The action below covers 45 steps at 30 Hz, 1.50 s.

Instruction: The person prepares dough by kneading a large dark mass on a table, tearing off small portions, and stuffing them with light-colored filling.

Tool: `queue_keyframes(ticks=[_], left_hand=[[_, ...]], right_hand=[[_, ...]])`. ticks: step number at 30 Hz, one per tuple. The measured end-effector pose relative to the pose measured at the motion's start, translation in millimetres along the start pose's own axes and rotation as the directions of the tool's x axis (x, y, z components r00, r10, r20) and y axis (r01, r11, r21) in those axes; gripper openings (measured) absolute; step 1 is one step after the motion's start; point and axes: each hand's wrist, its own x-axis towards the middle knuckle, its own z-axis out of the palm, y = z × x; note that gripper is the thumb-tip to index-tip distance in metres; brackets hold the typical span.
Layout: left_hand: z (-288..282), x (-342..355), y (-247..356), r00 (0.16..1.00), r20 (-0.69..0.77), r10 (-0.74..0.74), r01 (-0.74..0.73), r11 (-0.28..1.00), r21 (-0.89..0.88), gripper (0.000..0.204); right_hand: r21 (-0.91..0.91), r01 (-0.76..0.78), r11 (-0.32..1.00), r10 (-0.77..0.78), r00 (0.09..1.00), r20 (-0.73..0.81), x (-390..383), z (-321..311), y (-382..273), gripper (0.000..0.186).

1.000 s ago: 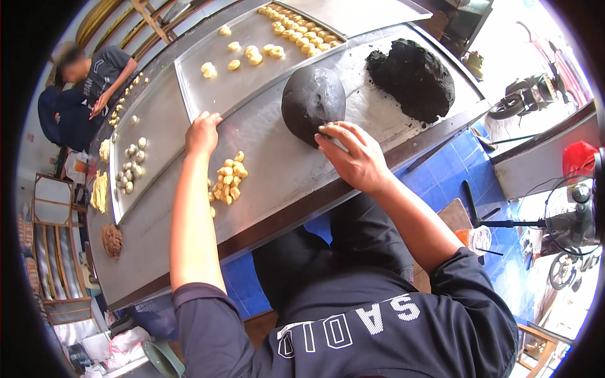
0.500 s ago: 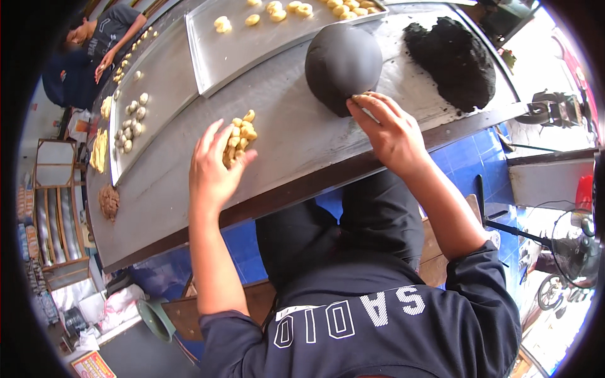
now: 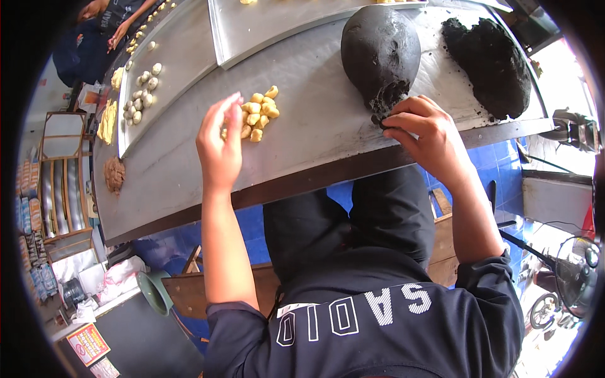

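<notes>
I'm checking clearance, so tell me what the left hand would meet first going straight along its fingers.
Probably the near rim of the metal tray ahead; the yellow pieces lie just right of that line. The left hand's height is unclear, so it might pass over.

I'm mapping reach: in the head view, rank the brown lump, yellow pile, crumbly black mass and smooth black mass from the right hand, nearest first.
1. Smooth black mass, at the right hand
2. Crumbly black mass, right side
3. Yellow pile, leftward
4. Brown lump, far left
</notes>
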Motion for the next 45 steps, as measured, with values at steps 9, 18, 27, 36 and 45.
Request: queue_keyframes(ticks=[9, 18, 27, 36, 45], left_hand=[[22, 73, -2, 0.898, 0.416, -0.141, 0.437, 0.385, -0.813, 0.078], [43, 54, 20, 0.959, 0.280, 0.045, -0.149, 0.920, 0.363, 0.020], [56, 18, 55, 0.888, 0.259, 0.379, -0.427, 0.889, 0.166, 0.020], [47, -26, 67, 0.971, 0.182, 0.154, -0.162, 0.986, 0.027, 0.020], [47, -27, 52, 0.827, 0.396, -0.400, 0.526, 0.299, -0.796, 0.026]], right_hand=[[-0.061, 0.007, 0.998, -0.011, 0.998, -0.059, 2, 19, -4, 0.014], [-0.054, 0.000, 0.999, 0.005, 0.995, 0.099, -4, 1, 11, 0.018], [-0.086, -0.009, 0.996, 0.007, 1.000, -0.021, -10, 11, 10, 0.023], [-0.007, 0.027, 1.000, -0.027, 0.999, -0.029, -15, 20, -1, 0.023], [-0.189, 0.021, 0.982, -0.047, 0.990, -0.130, -4, 25, 6, 0.016]])
